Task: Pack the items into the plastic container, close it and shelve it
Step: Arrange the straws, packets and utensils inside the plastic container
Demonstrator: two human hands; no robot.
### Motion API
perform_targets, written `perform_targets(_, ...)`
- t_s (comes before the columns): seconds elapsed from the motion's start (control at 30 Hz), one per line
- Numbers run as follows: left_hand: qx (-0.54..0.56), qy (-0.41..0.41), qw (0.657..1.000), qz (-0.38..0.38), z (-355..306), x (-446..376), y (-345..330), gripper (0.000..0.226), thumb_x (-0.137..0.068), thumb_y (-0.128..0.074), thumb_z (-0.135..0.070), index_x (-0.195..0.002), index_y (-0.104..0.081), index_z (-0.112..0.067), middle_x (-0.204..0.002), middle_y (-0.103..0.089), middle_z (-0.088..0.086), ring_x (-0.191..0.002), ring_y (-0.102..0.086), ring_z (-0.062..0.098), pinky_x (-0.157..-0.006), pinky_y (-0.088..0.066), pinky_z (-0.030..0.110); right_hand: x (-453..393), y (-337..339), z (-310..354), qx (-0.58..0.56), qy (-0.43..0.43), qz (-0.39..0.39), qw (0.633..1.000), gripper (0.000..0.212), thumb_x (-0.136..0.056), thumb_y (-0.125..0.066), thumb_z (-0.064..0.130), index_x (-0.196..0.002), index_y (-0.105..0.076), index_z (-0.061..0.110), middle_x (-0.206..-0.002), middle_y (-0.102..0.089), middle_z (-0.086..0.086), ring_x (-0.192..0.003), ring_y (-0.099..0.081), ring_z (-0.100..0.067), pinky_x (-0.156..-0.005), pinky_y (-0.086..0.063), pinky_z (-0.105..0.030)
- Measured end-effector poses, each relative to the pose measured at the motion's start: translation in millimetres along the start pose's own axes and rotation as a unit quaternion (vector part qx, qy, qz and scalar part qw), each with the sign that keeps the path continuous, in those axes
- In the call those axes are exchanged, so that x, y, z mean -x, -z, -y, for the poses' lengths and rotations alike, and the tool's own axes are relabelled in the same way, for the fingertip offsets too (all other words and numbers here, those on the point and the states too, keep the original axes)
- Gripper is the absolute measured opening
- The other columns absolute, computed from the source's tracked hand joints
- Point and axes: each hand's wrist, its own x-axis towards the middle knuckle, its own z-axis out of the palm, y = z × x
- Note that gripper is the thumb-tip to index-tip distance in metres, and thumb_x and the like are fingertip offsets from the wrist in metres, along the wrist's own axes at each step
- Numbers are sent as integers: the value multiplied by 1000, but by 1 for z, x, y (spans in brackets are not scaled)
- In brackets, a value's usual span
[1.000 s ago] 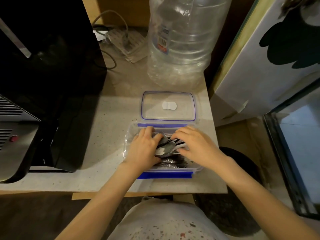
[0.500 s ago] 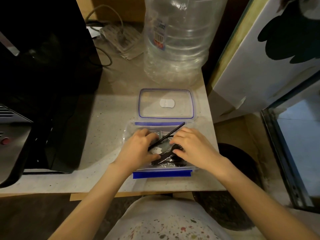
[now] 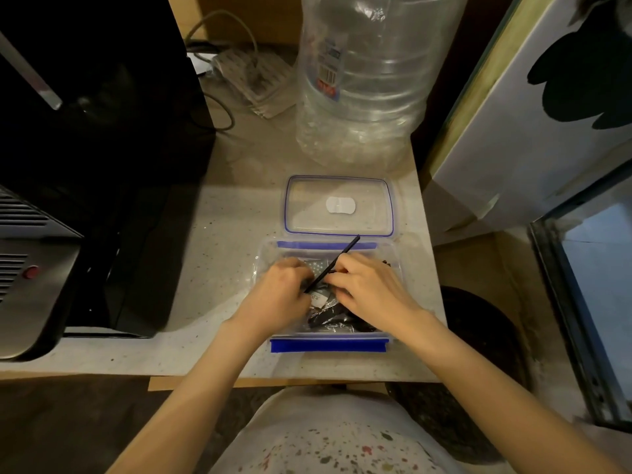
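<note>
While both hands press dark items into the clear blue-clipped plastic container [image 3: 328, 336] at the counter edge, right hand [image 3: 371, 290] pinches a thin black stick [image 3: 337, 261]; left hand [image 3: 278, 295] lies curled, grip unclear. Projecting over the rim, the stick would likely block the transparent blue-rimmed lid [image 3: 338, 205].

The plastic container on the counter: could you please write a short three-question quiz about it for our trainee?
1. True or false: the lid is already pressed onto the plastic container.
2. Multiple choice: the thin black stick that slants up between the left hand and the right hand has its far tip over: A) the container's far blue clip, B) the large clear water bottle, C) the black appliance.
3. Fill in: the lid lies flat on the counter between the container and the ____.

Key: 1 false; 2 A; 3 water bottle.
</note>
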Motion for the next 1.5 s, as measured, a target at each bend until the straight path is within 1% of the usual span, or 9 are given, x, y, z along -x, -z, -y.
perform_targets(0.2,-33,-35,998,-48,6,-9,-8,19,-86,-58,-4,-101,-69,-2,-112,-66,13,-100,-62,26,-91,-51,34,-1,4,-3,-24,23,3,999,17,-68,-79,12,-85,-74,12,-79,-67,-5,-72,-63,-20,-57,-55,-34)
perform_targets(0.63,-145,-78,986,7,11,-15,2,19,-93,-48,-22,-99,-65,-16,-101,-71,2,-90,-67,19,-78,-56,33,0,-6,-8,25,79,30,996,19,-69,-80,14,-87,-76,10,-78,-68,-6,-72,-64,-23,-54,-54,-34)
perform_targets(0.83,-163,-34,972,-165,7,0,17,12,-78,-62,-12,-69,-69,-10,-60,-69,7,-52,-65,29,-42,-50,31,-1,-3,-9,-18,70,-11,997,13,-74,-75,8,-87,-75,9,-82,-69,-8,-75,-64,-25,-55,-56,-40)
perform_targets(1.03,-42,-32,956,-287,-2,24,25,8,-71,-77,-5,-78,-75,-9,-71,-72,7,-56,-66,22,-46,-49,24,8,14,-14,-56,63,-77,993,25,-85,-52,21,-89,-74,10,-84,-73,-4,-78,-66,-19,-58,-57,-34)
perform_targets(1.17,-12,-35,963,-266,-9,28,9,12,-69,-80,-7,-80,-76,-8,-72,-70,6,-58,-65,18,-50,-46,20,17,34,-18,-125,3,-77,989,33,-85,-50,31,-91,-75,11,-81,-74,-1,-76,-65,-11,-66,-56,-26)
perform_targets(1.27,17,-36,974,-222,-8,25,-5,15,-65,-81,-3,-77,-76,-9,-68,-69,5,-52,-63,18,-49,-44,18,25,50,-24,-196,-72,-92,974,29,-81,-57,31,-94,-74,11,-78,-72,-1,-68,-56,7,-66,-51,-16)
perform_targets(1.37,11,-36,989,-141,-11,21,-15,12,-70,-78,-7,-81,-77,-11,-73,-70,7,-58,-66,22,-51,-54,26,32,57,-30,-244,-128,-154,949,16,-78,-68,15,-93,-73,10,-76,-70,-2,-65,-59,-8,-62,-48,-16)
perform_targets(1.43,19,-30,994,-105,-13,19,-15,12,-78,-72,-14,-89,-76,-13,-81,-71,7,-67,-66,23,-60,-56,31,33,55,-27,-207,-132,-196,949,13,-78,-70,10,-90,-74,7,-74,-68,0,-61,-56,-6,-56,-46,-13)
perform_targets(1.5,11,-29,997,-71,-15,17,-12,17,-84,-66,-21,-98,-74,-17,-92,-70,3,-78,-65,18,-67,-50,23,31,48,-20,-130,-106,-215,962,17,-81,-64,18,-87,-74,6,-72,-70,-2,-61,-53,7,-56,-45,-11)
